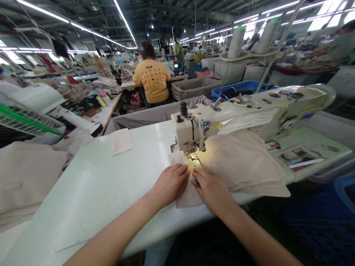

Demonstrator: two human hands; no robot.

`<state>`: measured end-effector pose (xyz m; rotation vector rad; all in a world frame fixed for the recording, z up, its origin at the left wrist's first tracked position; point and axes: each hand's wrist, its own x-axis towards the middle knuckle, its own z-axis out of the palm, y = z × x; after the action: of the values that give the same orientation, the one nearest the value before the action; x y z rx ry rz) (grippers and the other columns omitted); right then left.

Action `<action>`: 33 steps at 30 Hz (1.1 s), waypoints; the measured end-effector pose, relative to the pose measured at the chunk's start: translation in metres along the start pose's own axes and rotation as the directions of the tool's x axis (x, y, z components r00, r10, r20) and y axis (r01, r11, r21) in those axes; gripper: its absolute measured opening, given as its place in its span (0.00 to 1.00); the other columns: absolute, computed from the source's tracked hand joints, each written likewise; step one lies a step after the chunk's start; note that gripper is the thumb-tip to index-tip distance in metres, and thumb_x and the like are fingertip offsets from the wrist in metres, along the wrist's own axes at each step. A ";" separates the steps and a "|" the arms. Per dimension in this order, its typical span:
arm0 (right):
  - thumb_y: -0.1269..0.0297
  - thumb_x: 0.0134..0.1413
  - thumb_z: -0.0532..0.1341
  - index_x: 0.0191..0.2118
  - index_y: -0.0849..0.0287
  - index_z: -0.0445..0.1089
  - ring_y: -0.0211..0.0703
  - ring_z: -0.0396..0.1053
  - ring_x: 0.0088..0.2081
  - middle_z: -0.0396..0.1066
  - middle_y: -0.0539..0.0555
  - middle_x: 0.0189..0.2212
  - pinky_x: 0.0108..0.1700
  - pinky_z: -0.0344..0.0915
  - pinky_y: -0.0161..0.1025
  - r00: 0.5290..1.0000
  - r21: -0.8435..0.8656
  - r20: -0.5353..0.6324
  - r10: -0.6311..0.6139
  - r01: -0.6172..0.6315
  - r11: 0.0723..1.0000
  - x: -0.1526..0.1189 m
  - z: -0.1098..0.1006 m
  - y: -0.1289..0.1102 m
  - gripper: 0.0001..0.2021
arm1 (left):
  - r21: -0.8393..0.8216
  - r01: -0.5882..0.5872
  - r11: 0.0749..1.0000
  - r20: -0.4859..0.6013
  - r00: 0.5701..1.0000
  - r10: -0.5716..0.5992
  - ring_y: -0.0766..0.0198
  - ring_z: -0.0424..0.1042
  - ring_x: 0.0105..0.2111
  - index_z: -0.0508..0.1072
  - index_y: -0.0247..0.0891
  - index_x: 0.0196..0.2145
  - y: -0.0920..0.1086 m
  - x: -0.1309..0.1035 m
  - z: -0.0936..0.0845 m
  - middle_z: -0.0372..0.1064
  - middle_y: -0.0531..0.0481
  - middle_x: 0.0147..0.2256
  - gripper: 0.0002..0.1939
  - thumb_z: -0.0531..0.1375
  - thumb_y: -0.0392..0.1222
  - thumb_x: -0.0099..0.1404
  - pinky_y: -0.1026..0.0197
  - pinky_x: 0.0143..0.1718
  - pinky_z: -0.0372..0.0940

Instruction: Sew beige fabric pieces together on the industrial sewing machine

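Beige fabric lies under the needle area of a white sewing machine, which is lit by a small lamp. My left hand presses on the fabric's left part, its fingers bent and close together near the presser foot. Just to the right, my right hand has its fingers curled at the fabric, with a small dark object partly showing under them; what it is cannot be made out. A stack of beige fabric pieces spreads beneath the machine arm, right of my hands.
A small beige piece lies on the pale tabletop. More fabric is piled at the left, near a white fan. A person in a yellow shirt sits ahead. A blue basket stands behind the machine.
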<state>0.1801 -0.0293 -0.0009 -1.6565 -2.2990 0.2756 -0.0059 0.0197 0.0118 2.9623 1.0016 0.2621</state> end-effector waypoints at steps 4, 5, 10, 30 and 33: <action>0.69 0.65 0.60 0.49 0.58 0.71 0.43 0.78 0.39 0.75 0.55 0.50 0.36 0.70 0.37 1.000 -0.012 -0.017 0.025 -0.025 1.000 0.013 -0.002 -0.001 0.09 | -0.006 0.002 1.000 -0.011 1.000 -0.002 0.52 0.71 0.52 0.73 0.36 0.50 -0.014 0.009 0.000 0.72 0.41 0.51 0.13 0.54 0.35 0.71 0.50 0.51 0.72; 0.69 0.65 0.60 0.47 0.58 0.71 0.43 0.77 0.38 0.75 0.55 0.50 0.35 0.69 0.37 0.999 -0.013 -0.035 0.025 -0.025 1.000 0.013 0.000 -0.001 0.08 | -0.006 0.003 1.000 -0.014 1.000 -0.003 0.52 0.71 0.53 0.73 0.35 0.50 -0.016 0.009 0.001 0.72 0.41 0.52 0.13 0.54 0.35 0.71 0.50 0.52 0.71; 0.69 0.65 0.58 0.40 0.56 0.71 0.40 0.74 0.34 0.75 0.54 0.40 0.33 0.63 0.35 0.951 0.027 -0.309 -0.018 0.028 0.999 -0.010 0.018 0.005 0.05 | 0.024 0.031 0.999 -0.057 0.998 -0.030 0.49 0.68 0.58 0.70 0.34 0.55 -0.016 0.003 0.009 0.69 0.38 0.58 0.17 0.54 0.34 0.71 0.47 0.56 0.69; 0.59 0.73 0.51 0.23 0.55 0.65 0.36 0.63 0.21 0.67 0.49 0.20 0.27 0.51 0.38 0.855 -0.162 -0.506 -0.113 0.034 0.986 -0.033 0.030 0.008 0.23 | -0.044 0.039 0.998 -0.096 0.994 -0.043 0.48 0.66 0.60 0.70 0.34 0.57 -0.001 -0.007 0.013 0.68 0.38 0.59 0.18 0.55 0.40 0.72 0.42 0.60 0.64; 0.59 0.73 0.51 0.23 0.56 0.65 0.36 0.64 0.21 0.66 0.48 0.20 0.28 0.51 0.38 0.857 -0.166 -0.501 -0.120 0.040 0.985 -0.033 0.031 0.008 0.23 | -0.013 0.046 0.999 -0.087 0.995 -0.047 0.46 0.65 0.61 0.69 0.34 0.58 0.001 -0.007 0.014 0.66 0.38 0.59 0.19 0.55 0.40 0.72 0.41 0.60 0.64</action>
<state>0.1864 -0.0573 -0.0365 -1.4666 -2.0041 -0.3325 -0.0091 0.0153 -0.0029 2.9364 1.0735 0.3981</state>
